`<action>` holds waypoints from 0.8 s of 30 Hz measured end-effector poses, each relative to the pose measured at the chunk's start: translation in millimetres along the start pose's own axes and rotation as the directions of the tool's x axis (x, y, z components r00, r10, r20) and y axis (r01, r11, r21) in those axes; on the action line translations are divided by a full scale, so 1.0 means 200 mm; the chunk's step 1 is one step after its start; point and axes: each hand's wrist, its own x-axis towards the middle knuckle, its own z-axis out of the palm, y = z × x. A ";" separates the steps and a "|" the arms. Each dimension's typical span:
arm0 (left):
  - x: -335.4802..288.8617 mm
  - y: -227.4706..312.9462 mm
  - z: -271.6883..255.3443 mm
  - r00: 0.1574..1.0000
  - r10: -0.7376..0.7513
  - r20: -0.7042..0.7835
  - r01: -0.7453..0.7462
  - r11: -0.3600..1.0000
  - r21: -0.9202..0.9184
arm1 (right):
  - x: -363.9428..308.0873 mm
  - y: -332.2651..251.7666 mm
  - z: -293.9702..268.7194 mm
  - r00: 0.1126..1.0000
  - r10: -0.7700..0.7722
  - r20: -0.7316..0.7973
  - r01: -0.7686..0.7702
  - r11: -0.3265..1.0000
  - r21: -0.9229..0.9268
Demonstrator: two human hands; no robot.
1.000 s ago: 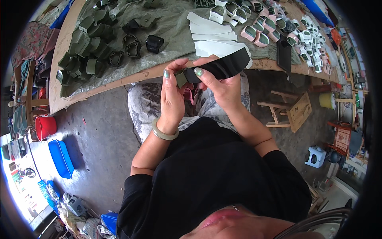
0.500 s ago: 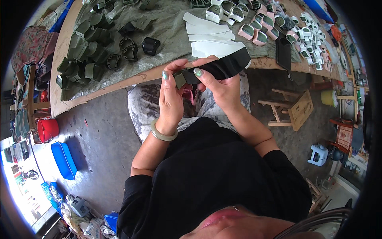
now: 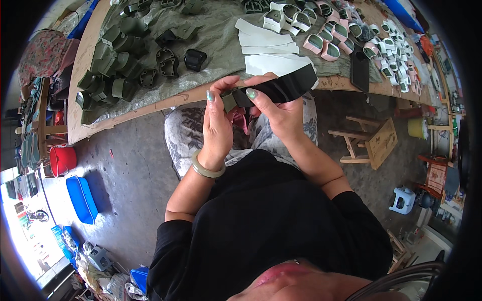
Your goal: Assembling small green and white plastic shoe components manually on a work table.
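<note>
My left hand [image 3: 217, 123], with a pale bangle at the wrist, pinches a small dark green piece [image 3: 229, 103] like those on the table. In my right hand [image 3: 282, 116] is a glossy black strip [image 3: 292, 84], held with the thumb on top and its wide end sticking out to the right. The strip's narrow end meets the green piece between my hands; how the two are joined there is hidden by my fingers. Both hands are just off the table's near edge, above my lap. White sheet strips [image 3: 266, 37] lie on the cloth beyond them.
Many green moulded pieces [image 3: 123, 65] sit on the cloth-covered table [image 3: 213, 40] at left, beside a black one [image 3: 195, 59]. Pink and white pieces [image 3: 331, 37] and a dark phone-like slab [image 3: 359, 70] lie at right. On the floor are a wooden stool [image 3: 380, 143] and blue tub [image 3: 82, 199].
The whole view has shifted slightly, moving the table and floor things a little to the right. My hands keep nearly the same hold on the green piece and black strip.
</note>
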 end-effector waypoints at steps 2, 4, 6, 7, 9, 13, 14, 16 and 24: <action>0.00 0.00 0.00 1.000 0.026 0.000 -0.026 1.000 0.009 | 0.00 0.00 0.00 1.000 0.006 0.010 -0.006 1.000 -0.006; 0.00 0.03 -0.02 0.999 0.013 0.037 -0.013 1.000 0.007 | 0.02 0.02 0.00 0.998 -0.011 0.054 0.013 0.999 -0.039; -0.02 0.04 -0.06 1.000 -0.019 -0.014 0.021 0.987 0.158 | 0.00 0.04 0.01 0.998 -0.010 0.064 0.011 1.000 -0.019; -0.03 0.07 -0.03 0.997 -0.064 -0.042 0.070 0.983 0.171 | 0.00 0.05 0.01 0.998 -0.009 0.059 0.010 1.000 -0.016; -0.02 0.04 -0.04 1.000 -0.009 -0.018 0.011 0.992 0.123 | 0.02 0.08 0.01 0.991 -0.121 0.051 0.125 0.989 -0.078; -0.04 0.03 0.00 0.994 -0.099 -0.054 0.102 0.993 0.056 | -0.01 0.09 -0.01 0.982 -0.188 0.031 0.190 0.976 -0.101; -0.04 0.02 0.00 0.998 -0.056 -0.039 0.060 0.993 0.098 | -0.02 0.11 -0.02 0.979 -0.200 0.042 0.203 0.971 -0.126; -0.06 -0.02 -0.01 0.998 0.049 -0.043 -0.043 0.989 0.141 | -0.04 0.11 -0.01 0.975 -0.222 0.028 0.224 0.966 -0.128; -0.12 -0.12 0.02 0.985 0.164 -0.052 -0.145 0.954 0.263 | -0.11 0.11 -0.03 0.970 -0.244 0.013 0.244 0.967 -0.070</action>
